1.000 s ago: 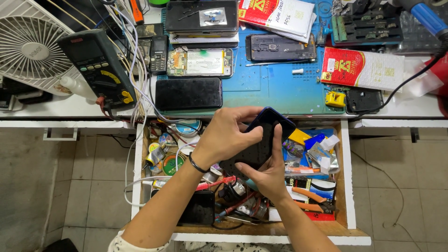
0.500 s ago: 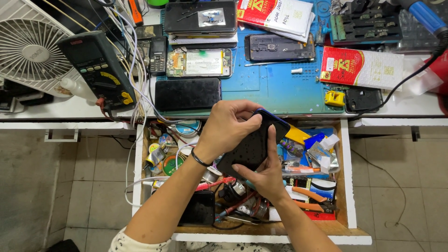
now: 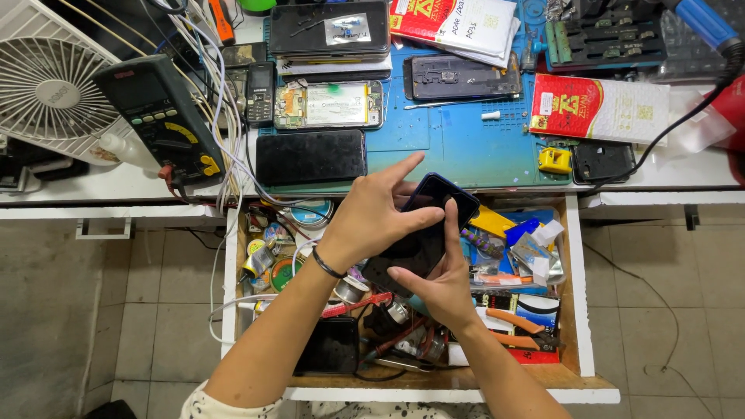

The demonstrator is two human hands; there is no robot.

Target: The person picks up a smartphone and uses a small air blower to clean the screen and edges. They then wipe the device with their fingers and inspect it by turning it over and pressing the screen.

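**Both hands gripping a dark phone over the open drawer**

Gripping from opposite sides, the left hand [image 3: 380,221] and the right hand [image 3: 438,271] are holding a dark smartphone [image 3: 423,233] between them, above the open drawer [image 3: 578,310] of the workbench. The left hand is wrapping over the phone's upper part with its index finger sticking out straight, while the right hand is cupping the lower part from beneath, one finger lying up along the glass. The phone is tilting diagonally, its top corner showing a glossy blue-black edge; its face is looking dark and unlit.

On the blue work mat [image 3: 466,147] behind, a red and white flat package [image 3: 601,109] is lying to the right, and a second red and white packet [image 3: 458,23] is resting at the top edge. A small yellow block [image 3: 554,160] is sitting just below the red package, beside a small black case [image 3: 601,161]. Another black phone [image 3: 310,157] is lying face up on the mat, just beyond the left hand. A dark multimeter [image 3: 159,116] with a yellow dial mark is leaning by the white fan [image 3: 46,93].
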